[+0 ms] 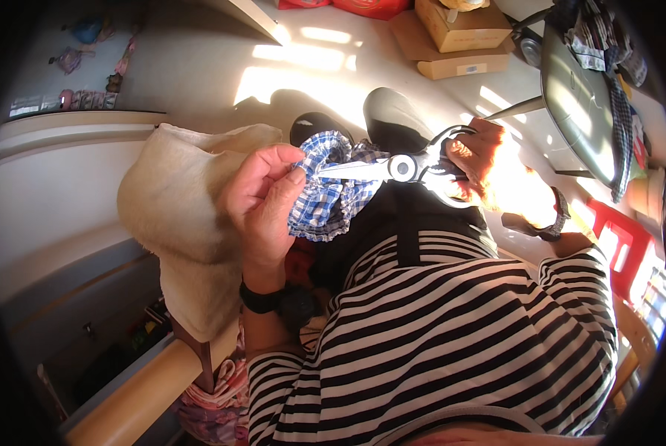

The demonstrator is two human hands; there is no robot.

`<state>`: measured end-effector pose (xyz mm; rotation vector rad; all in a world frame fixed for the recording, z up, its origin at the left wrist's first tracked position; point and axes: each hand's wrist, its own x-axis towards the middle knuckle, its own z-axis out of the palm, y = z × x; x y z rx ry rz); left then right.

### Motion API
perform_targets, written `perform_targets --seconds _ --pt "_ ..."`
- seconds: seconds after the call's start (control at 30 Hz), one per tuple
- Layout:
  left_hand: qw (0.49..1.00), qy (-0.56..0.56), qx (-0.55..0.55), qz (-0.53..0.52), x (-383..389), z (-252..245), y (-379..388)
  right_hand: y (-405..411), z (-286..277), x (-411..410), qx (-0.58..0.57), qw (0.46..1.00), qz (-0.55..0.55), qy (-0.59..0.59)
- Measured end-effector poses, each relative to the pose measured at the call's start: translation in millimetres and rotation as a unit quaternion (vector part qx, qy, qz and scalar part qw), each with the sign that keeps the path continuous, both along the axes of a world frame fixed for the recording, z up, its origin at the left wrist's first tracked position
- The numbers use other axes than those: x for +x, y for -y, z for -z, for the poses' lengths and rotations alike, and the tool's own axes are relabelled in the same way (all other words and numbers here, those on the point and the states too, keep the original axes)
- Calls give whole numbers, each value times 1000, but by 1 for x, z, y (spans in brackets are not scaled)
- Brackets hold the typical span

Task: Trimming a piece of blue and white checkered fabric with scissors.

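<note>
Between thumb and fingers, my left hand (269, 195) pinches the edge of a blue-and-white checked cloth piece (324, 206) with gathered, frilled edges. My right hand (481, 161) grips the handles of a large pair of scissors (402, 167). Their blades point left across the cloth, with the tips close to my left thumb and fingers. The blades look nearly closed; whether any cloth lies between them I cannot tell. The cloth hangs above my lap, over dark trousers. Strong sunlight washes out part of my right hand.
To the left, a cream plush cover (182, 195) drapes over a piece of furniture beside a wooden rail (138, 390). Cardboard boxes (461, 33) stand on the floor ahead. At right are a chair (578, 100) with clothes on it and a red plastic stool (625, 245).
</note>
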<state>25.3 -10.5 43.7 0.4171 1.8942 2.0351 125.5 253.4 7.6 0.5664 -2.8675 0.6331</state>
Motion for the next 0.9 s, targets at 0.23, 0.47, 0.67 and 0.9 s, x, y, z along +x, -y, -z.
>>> perform_targets --seconds 0.23,0.47,0.67,0.9 --pt "999 40 0 -6 -1 1 1 3 2 2 -80 996 15 30" --pt "985 114 129 -14 4 -2 -8 16 -2 1 -281 930 36 232" --pt "989 93 114 -12 4 2 6 19 -3 1 -283 940 35 185" --pt "937 -280 -180 -104 8 27 4 15 0 -1 -210 977 4 42"
